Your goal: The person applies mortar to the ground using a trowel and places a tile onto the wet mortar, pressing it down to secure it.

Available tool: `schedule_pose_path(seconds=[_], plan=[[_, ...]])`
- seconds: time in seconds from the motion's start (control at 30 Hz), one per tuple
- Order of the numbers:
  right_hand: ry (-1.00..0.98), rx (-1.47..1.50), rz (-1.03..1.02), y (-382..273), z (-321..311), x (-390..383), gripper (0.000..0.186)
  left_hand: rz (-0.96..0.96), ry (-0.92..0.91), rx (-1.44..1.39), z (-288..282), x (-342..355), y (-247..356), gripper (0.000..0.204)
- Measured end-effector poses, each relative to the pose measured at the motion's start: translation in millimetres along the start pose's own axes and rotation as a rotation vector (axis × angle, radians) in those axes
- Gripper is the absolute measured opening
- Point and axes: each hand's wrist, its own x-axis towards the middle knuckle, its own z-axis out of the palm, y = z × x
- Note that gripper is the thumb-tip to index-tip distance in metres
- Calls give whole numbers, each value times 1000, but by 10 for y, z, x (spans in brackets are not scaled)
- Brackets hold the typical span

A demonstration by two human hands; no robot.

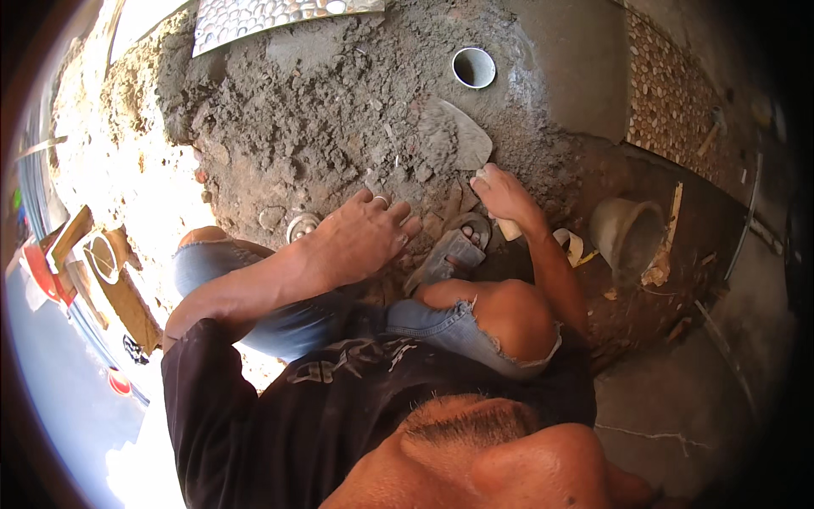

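Draw the trowel, gripped in the right hand, at a low angle through the grey mix, clear of the far pipe, left hand loosely open.

Bare, uneven earth forms the ground, with damp grey mortar spread over it in rough, crumbly lumps. A pebble-patterned tile rests along the mortar's far edge, and a smooth grey mortar bed lies at the right, next to a brown pebble-faced tile. Between the lumps and that smooth bed, a round white pipe shows its open end. Nearer, a trowel has its blade against the mortar. At the right, a grey bucket sits on darker soil beside a splintered wooden strip.
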Motion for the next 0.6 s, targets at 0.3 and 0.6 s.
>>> schedule_pose_path(seconds=[0.3,0.6], plan=[[613,-171,-105,320,-285,219,39,-6,-50,10,15,-66,11,34],[240,-227,166,216,-1440,940,40,-36,-54,25,-62,-153,99,35]])
